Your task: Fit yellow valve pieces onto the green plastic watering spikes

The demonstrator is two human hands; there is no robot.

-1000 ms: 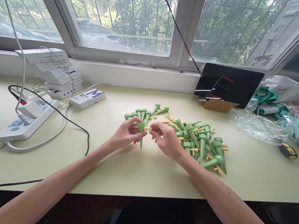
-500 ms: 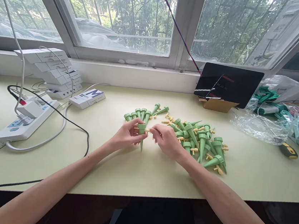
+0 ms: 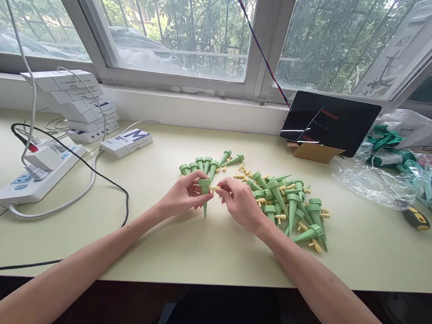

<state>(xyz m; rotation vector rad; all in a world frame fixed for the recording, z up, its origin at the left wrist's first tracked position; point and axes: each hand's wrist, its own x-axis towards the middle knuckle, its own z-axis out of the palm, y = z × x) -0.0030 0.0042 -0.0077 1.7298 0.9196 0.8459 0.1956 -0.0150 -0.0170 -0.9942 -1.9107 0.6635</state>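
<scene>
My left hand (image 3: 186, 194) is closed around a green plastic watering spike (image 3: 204, 184), its cap up and its tip pointing down just over the table. A small yellow valve (image 3: 213, 189) sticks out from the spike's side below the cap. The fingertips of my right hand (image 3: 240, 201) pinch this valve's outer end. Behind my left hand lies a loose group of green spikes (image 3: 207, 162). Close to my right hand is a larger pile of green spikes (image 3: 292, 204), many with yellow valves. Several loose yellow valves (image 3: 242, 175) lie between the two groups.
On the left stand a power strip (image 3: 38, 175) with cables, stacked white boxes (image 3: 78, 104) and a single white box (image 3: 126, 143). A tablet (image 3: 329, 124) leans on a cardboard stand (image 3: 316, 152) at the back. Plastic wrap (image 3: 377, 185) and a yellow-black tool handle (image 3: 417, 218) lie right.
The fingers of my right hand have turned slightly at the yellow valve, and more of the valve shows. My left hand and the spike stay almost still.
</scene>
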